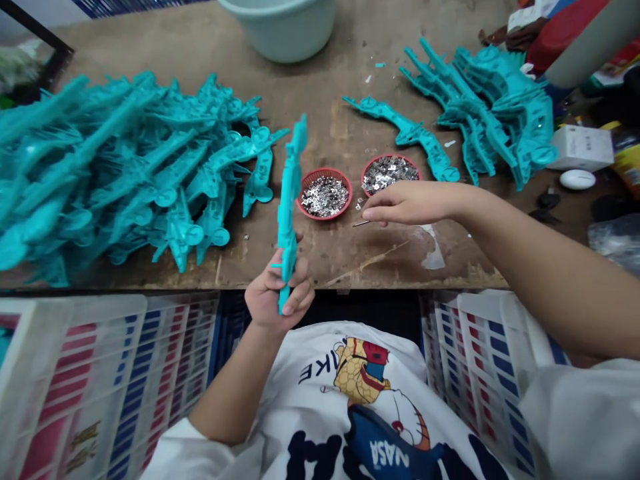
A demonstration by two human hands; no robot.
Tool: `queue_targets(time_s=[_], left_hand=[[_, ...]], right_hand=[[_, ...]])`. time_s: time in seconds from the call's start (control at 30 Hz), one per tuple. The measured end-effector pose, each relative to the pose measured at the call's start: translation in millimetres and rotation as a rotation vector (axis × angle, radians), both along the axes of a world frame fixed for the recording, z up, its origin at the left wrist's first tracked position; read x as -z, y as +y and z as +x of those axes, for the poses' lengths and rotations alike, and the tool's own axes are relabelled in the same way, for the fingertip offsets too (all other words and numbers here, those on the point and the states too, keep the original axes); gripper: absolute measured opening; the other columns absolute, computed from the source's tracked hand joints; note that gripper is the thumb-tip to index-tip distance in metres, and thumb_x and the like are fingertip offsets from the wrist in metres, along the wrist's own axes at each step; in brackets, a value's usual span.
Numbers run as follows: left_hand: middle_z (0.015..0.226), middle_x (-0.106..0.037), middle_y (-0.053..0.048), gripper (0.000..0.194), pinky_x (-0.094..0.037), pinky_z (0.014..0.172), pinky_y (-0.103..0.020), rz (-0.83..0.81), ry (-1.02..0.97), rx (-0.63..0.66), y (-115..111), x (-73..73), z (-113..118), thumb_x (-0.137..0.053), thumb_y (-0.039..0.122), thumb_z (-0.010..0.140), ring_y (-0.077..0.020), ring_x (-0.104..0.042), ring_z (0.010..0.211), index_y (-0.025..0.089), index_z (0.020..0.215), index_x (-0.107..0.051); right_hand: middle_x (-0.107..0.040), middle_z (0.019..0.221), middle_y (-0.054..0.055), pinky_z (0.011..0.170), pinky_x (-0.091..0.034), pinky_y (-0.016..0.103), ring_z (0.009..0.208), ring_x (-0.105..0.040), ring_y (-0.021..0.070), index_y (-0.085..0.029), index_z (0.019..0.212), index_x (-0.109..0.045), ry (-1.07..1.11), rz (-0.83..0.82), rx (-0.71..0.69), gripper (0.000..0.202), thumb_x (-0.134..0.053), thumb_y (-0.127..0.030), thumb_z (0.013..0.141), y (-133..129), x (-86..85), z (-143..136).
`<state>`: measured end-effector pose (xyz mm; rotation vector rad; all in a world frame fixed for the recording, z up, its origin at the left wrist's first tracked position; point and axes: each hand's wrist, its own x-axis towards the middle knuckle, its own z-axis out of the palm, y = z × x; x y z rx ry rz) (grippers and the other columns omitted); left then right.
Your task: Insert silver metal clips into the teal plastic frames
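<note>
My left hand [280, 293] grips the lower end of a long turquoise plastic part [289, 200], held upright and seen edge-on above the table's front edge. Over the table, my right hand [395, 203] is closed with the palm down, pinching a thin metal rod [361, 224] whose tip points left; its full kind I cannot make out. Just beyond the right hand is a red basket [367, 164] of small metal pieces. A second red basket [325, 217] of similar metal pieces stands between the two hands.
A large heap of turquoise parts [125, 167] covers the left side. More turquoise parts [495, 113] lie at the right, with one single part [400, 127] beside them. A pale basin [285, 33] stands at the back. White crates [175, 360] flank my body. A white box [583, 147] sits far right.
</note>
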<state>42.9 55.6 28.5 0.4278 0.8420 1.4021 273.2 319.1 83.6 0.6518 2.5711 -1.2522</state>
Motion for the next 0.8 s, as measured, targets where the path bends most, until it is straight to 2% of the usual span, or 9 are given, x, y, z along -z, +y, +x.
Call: queue_targets(time_s=[0.13,0.23,0.33,0.4,0.47,0.57,0.63,0.7,0.8], left_hand=[[0.071,-0.054,0.012,0.085,-0.029,0.039,-0.020,0.046,0.187,0.073,14,12.7,6,-0.070,0.027,0.076,-0.0062,-0.033,0.033,0.027,0.160,-0.057],[0.081,-0.067,0.006,0.087,-0.045,0.050,-0.025,0.093,0.672,0.028,23,24.9,26,-0.072,0.027,0.081,-0.0133,-0.053,0.048,0.028,0.166,-0.050],[0.094,-0.078,-0.004,0.093,-0.057,0.070,-0.036,0.157,1.192,0.137,25,30.5,46,-0.078,0.034,0.089,-0.0240,-0.070,0.070,0.023,0.176,-0.047],[0.096,-0.081,-0.009,0.079,-0.058,0.074,-0.040,0.249,1.354,0.220,20,30.5,54,-0.084,0.041,0.092,-0.0299,-0.075,0.079,0.023,0.166,-0.065],[0.093,-0.083,-0.010,0.049,-0.058,0.075,-0.042,0.370,1.395,0.193,12,30.6,55,-0.090,0.043,0.091,-0.0320,-0.077,0.080,0.028,0.138,-0.085],[0.102,-0.089,-0.009,0.026,-0.062,0.087,-0.052,0.525,1.489,0.060,3,36.4,50,-0.092,0.037,0.090,-0.0377,-0.083,0.097,0.037,0.116,-0.092],[0.130,-0.090,-0.010,0.037,-0.061,0.105,-0.060,0.561,1.653,0.005,2,45.8,45,-0.088,0.032,0.094,-0.0427,-0.083,0.127,0.039,0.130,-0.090],[0.157,-0.081,-0.012,0.049,-0.054,0.122,-0.064,0.560,1.814,0.009,8,59.0,39,-0.082,0.029,0.099,-0.0441,-0.072,0.153,0.035,0.148,-0.084],[0.172,-0.070,-0.018,0.052,-0.049,0.129,-0.062,0.572,1.926,0.091,20,81.2,30,-0.073,0.026,0.107,-0.0433,-0.062,0.165,0.027,0.159,-0.076]], right_hand=[[-0.085,0.119,0.010,0.096,-0.057,0.040,0.109,-0.077,0.0295,-0.023,0.124,-0.082,0.116,-0.044,0.084,0.061,-0.061,-0.078,0.113,1,8.8,0],[-0.083,0.133,0.010,0.101,-0.060,0.040,0.123,-0.076,0.0306,-0.025,0.143,-0.076,0.345,-0.165,0.139,0.061,-0.062,-0.076,0.111,-9,12.9,-4],[-0.084,0.132,0.010,0.100,-0.062,0.040,0.122,-0.076,0.0307,-0.025,0.133,-0.077,0.434,-0.224,0.107,0.052,-0.073,-0.069,0.105,-17,10.2,-7],[-0.085,0.121,0.008,0.095,-0.061,0.038,0.113,-0.077,0.0287,-0.024,0.118,-0.078,0.375,-0.217,0.038,0.038,-0.076,-0.059,0.103,-18,5.9,-6],[-0.084,0.107,0.005,0.089,-0.059,0.035,0.102,-0.076,0.0255,-0.024,0.107,-0.077,0.282,-0.204,-0.043,0.027,-0.075,-0.050,0.103,-16,2.7,-5],[-0.081,0.092,0.000,0.081,-0.053,0.032,0.089,-0.072,0.0212,-0.024,0.098,-0.077,0.135,-0.173,-0.149,0.019,-0.076,-0.042,0.101,-15,4.5,-7],[-0.080,0.089,-0.001,0.078,-0.051,0.031,0.085,-0.070,0.0200,-0.024,0.095,-0.078,0.038,-0.126,-0.196,0.013,-0.078,-0.037,0.099,-18,9.2,-12],[-0.082,0.091,0.000,0.077,-0.049,0.032,0.083,-0.070,0.0203,-0.023,0.097,-0.081,-0.046,-0.050,-0.190,0.011,-0.080,-0.034,0.099,-21,14.2,-16],[-0.087,0.107,0.007,0.084,-0.051,0.036,0.092,-0.076,0.0247,-0.020,0.112,-0.087,-0.132,0.074,-0.136,0.020,-0.078,-0.035,0.103,-12,18.6,-13]])
